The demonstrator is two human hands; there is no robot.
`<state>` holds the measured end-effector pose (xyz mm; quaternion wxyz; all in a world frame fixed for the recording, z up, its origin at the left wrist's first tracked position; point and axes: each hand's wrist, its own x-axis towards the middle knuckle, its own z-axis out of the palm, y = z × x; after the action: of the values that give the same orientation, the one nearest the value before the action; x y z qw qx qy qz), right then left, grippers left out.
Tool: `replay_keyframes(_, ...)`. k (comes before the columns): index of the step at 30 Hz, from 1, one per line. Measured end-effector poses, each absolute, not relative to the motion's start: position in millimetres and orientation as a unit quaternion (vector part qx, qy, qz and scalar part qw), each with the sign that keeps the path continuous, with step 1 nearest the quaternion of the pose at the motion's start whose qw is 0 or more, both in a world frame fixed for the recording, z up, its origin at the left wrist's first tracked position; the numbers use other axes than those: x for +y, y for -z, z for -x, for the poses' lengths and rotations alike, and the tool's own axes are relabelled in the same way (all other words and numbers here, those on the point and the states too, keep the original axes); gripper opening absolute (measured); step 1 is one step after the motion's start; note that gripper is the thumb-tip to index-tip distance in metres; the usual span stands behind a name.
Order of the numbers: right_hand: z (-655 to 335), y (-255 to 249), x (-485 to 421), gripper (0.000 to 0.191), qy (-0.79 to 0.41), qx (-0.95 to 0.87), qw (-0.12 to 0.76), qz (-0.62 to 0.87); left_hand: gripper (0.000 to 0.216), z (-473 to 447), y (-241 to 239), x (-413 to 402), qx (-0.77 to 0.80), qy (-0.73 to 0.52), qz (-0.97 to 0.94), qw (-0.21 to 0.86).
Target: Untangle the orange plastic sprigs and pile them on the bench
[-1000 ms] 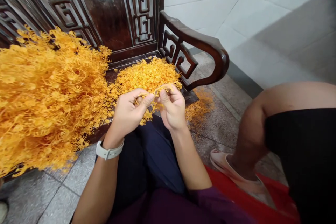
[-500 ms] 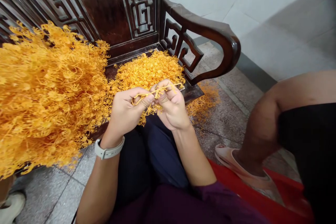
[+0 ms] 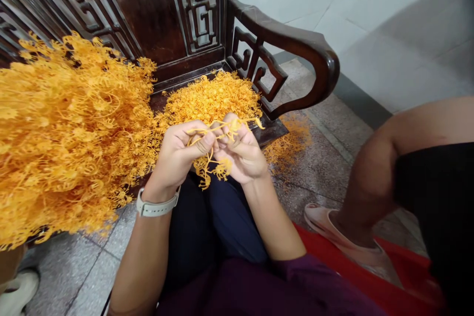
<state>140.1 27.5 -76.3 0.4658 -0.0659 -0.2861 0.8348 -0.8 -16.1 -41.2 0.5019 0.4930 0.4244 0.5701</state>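
Note:
Between my two hands is an orange plastic flower sprig (image 3: 213, 170), thin-stemmed, with small spidery heads dangling below the fingers. My left hand (image 3: 185, 150), a pale watch strap on its wrist, pinches the stem between thumb and fingers. Fingers of my right hand (image 3: 246, 155) are closed on the sprig's other part, and a strand sticks out past them to the right. Exactly where the fingertips meet the stem is partly hidden. Just beyond the hands lies a low heap of loose orange flower pieces (image 3: 215, 96) on the bench seat.
A large pile of orange sprigs (image 3: 70, 143) covers the bench to the left. The dark carved bench (image 3: 148, 15) has a curved armrest (image 3: 296, 44). Orange bits (image 3: 292, 143) litter the floor. Another person's leg (image 3: 366, 177) and pink slipper (image 3: 344, 237) are at right, beside a red object (image 3: 326, 256).
The sprig has shifted in my fingers; its flower heads now hang lower between my hands, and the strand at right reaches further out. Both hands remain close together.

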Motion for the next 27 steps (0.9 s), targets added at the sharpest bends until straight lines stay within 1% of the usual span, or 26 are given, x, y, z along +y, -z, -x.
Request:
replay_keyframes(4, -137, 78, 26, 0.035, -0.839, -0.274, 0.468, 0.043, 0.029, 2, 39, -15, 0.408, -0.561, -0.467, 0.549)
replay_keyframes(10, -130, 73, 21, 0.037, -0.831, -0.260, 0.489, 0.045, 0.033, 3, 36, -12, 0.413, -0.574, -0.427, 0.564)
replay_keyframes(12, -135, 72, 24, 0.041, -0.821, -0.238, 0.516, 0.055, 0.039, 7, 33, -13, 0.378, -0.604, -0.394, 0.580)
replay_keyframes(14, -146, 73, 31, 0.044, -0.787, -0.225, 0.568, 0.080, 0.046, 13, 30, -15, 0.353, -0.641, -0.355, 0.582)
replay_keyframes(15, -152, 74, 35, 0.043, -0.763, -0.228, 0.597, 0.097, 0.047, 16, 29, -16, 0.359, -0.655, -0.339, 0.573)
replay_keyframes(17, -163, 77, 48, 0.037, -0.713, -0.262, 0.635, 0.139, 0.039, 20, 28, -16, 0.402, -0.666, -0.320, 0.541)
replay_keyframes(19, -166, 83, 69, 0.030, -0.663, -0.331, 0.643, 0.195, 0.031, 20, 29, -13, 0.435, -0.666, -0.314, 0.518)
replay_keyframes(20, -165, 88, 83, 0.030, -0.634, -0.378, 0.636, 0.227, 0.029, 19, 30, -11, 0.441, -0.665, -0.314, 0.515)
replay_keyframes(23, -155, 102, 135, 0.043, -0.523, -0.533, 0.580, 0.326, 0.026, 16, 32, -6, 0.448, -0.661, -0.304, 0.519)
replay_keyframes(25, -149, 108, 165, 0.043, -0.442, -0.614, 0.516, 0.403, 0.024, 16, 33, -5, 0.454, -0.660, -0.290, 0.523)
replay_keyframes(27, -149, 107, 181, 0.035, -0.356, -0.678, 0.466, 0.443, 0.021, 22, 32, -2, 0.456, -0.658, -0.290, 0.525)
